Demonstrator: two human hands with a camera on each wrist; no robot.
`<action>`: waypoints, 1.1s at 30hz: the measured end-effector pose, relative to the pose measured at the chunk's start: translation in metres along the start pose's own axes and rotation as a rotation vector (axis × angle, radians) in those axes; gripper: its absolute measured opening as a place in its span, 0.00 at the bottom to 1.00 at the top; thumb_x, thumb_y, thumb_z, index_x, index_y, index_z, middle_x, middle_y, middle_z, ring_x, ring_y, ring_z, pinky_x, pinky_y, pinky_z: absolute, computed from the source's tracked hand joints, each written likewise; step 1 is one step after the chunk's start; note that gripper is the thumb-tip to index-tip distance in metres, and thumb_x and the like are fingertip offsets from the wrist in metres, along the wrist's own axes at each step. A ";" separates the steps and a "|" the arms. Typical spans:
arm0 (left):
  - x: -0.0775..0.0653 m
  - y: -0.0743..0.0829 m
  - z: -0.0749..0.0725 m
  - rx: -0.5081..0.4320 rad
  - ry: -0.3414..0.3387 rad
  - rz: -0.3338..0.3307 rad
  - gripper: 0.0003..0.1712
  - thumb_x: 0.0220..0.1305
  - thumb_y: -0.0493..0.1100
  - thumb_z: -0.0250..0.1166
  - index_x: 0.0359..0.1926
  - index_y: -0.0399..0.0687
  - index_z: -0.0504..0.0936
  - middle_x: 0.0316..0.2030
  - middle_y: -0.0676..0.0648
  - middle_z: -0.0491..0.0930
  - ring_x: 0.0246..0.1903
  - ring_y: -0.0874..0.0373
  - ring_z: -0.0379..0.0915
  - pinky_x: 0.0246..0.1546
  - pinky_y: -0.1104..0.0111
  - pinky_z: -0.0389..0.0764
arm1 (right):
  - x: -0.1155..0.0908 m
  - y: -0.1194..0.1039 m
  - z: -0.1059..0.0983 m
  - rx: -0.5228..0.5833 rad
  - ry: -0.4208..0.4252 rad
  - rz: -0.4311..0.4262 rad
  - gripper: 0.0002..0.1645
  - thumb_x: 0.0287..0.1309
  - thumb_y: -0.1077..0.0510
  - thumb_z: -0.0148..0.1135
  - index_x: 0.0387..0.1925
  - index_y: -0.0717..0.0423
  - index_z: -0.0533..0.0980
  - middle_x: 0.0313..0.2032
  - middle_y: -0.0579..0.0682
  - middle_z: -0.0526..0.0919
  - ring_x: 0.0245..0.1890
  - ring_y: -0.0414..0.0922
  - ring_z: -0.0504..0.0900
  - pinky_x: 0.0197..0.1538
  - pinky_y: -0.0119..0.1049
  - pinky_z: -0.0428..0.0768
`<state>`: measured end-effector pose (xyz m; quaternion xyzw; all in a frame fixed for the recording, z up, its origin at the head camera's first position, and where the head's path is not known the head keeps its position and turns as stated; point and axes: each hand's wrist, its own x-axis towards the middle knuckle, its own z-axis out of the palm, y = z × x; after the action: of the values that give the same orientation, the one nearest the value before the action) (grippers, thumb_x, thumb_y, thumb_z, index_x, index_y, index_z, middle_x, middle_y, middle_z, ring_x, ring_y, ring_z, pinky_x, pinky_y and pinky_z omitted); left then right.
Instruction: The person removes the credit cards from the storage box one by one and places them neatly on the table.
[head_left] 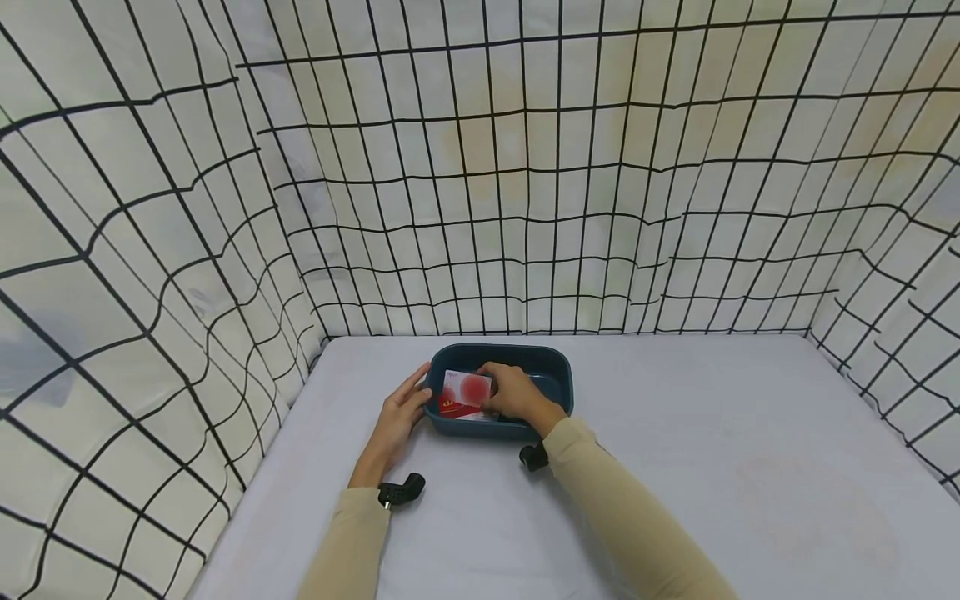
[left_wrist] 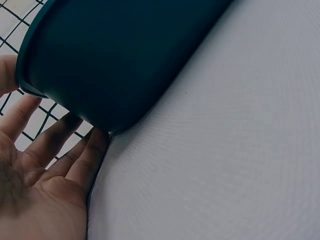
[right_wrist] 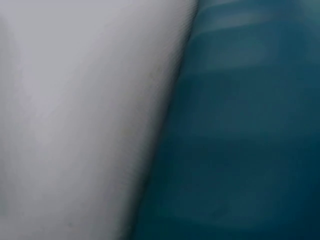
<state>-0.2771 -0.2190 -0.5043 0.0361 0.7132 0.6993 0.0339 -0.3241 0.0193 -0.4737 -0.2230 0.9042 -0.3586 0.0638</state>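
Observation:
A dark blue rectangular bin (head_left: 501, 429) stands on the white table. Inside it, at the left end, my right hand (head_left: 517, 393) pinches the right edge of a white card (head_left: 459, 383) printed with red circles. Beneath that card lies a red card (head_left: 450, 408) with yellow marks, partly covered. My left hand (head_left: 399, 421) rests against the bin's left end, its fingers spread fairly straight along the outer wall. The left wrist view shows these fingers (left_wrist: 87, 157) touching the bin's wall (left_wrist: 105, 65). Only the bin's outer side (right_wrist: 240, 125) and the table appear in the right wrist view.
The white tabletop (head_left: 712, 467) extends to the right of the bin and in front of it. A black net (head_left: 555, 167) over white sheeting rises behind the table and along both sides. Black wrist cameras (head_left: 405, 489) sit at both sleeves.

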 end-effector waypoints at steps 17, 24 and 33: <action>0.001 0.000 0.002 -0.016 0.011 0.002 0.28 0.79 0.45 0.53 0.77 0.64 0.65 0.77 0.43 0.61 0.77 0.47 0.59 0.75 0.52 0.63 | -0.002 -0.002 -0.005 0.194 0.166 0.009 0.25 0.67 0.66 0.60 0.64 0.60 0.71 0.30 0.52 0.85 0.22 0.40 0.83 0.28 0.31 0.83; 0.001 -0.002 0.003 0.018 0.034 -0.014 0.28 0.80 0.46 0.52 0.76 0.65 0.65 0.78 0.41 0.59 0.77 0.45 0.57 0.76 0.50 0.62 | -0.006 -0.001 -0.012 0.264 0.234 -0.013 0.28 0.68 0.68 0.59 0.67 0.54 0.71 0.32 0.56 0.84 0.23 0.44 0.86 0.28 0.32 0.86; 0.001 0.000 0.003 0.030 0.042 -0.015 0.28 0.79 0.46 0.54 0.76 0.66 0.66 0.78 0.43 0.61 0.77 0.47 0.58 0.75 0.52 0.64 | -0.013 0.007 -0.023 0.273 0.252 -0.021 0.38 0.62 0.67 0.66 0.72 0.53 0.68 0.35 0.52 0.83 0.29 0.42 0.86 0.34 0.32 0.86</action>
<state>-0.2777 -0.2155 -0.5040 0.0165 0.7245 0.6887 0.0234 -0.3211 0.0443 -0.4624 -0.1749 0.8457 -0.5036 -0.0241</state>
